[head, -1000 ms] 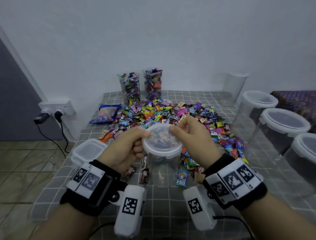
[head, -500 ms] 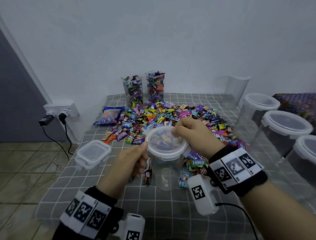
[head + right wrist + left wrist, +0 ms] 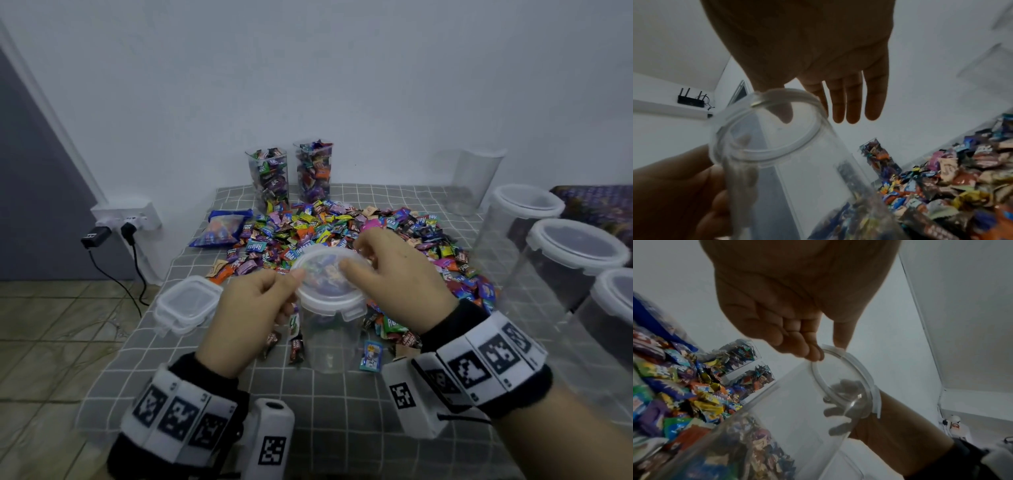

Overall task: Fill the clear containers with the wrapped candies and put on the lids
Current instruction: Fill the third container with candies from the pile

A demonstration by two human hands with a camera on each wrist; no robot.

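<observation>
The gingham-covered table (image 3: 342, 404) carries everything. Along my right stand three tall round clear containers with white-rimmed lids (image 3: 579, 246), and behind them one open container without a lid (image 3: 474, 181). At the back wall two square containers (image 3: 270, 174) are already packed with sweets, uncovered. Between them and me spreads the heap of wrapped candies (image 3: 342, 229), too many to count, with one blue candy bag (image 3: 224, 231) at its left edge. One square lid (image 3: 186, 303) lies flat to my left.

Directly in front of me the round container (image 3: 329, 339) stands upright, its long axis vertical and, I judge, empty. Its round lid (image 3: 330, 277) sits on the mouth, tilted slightly toward me. My left hand (image 3: 253, 308) pinches the lid's left rim between thumb and curled fingers; my right hand (image 3: 394, 274) has its thumb on top of the lid and fingers reaching past the far edge. Both hands are equally close, so I judge the lid comes straight up and off for filling.
</observation>
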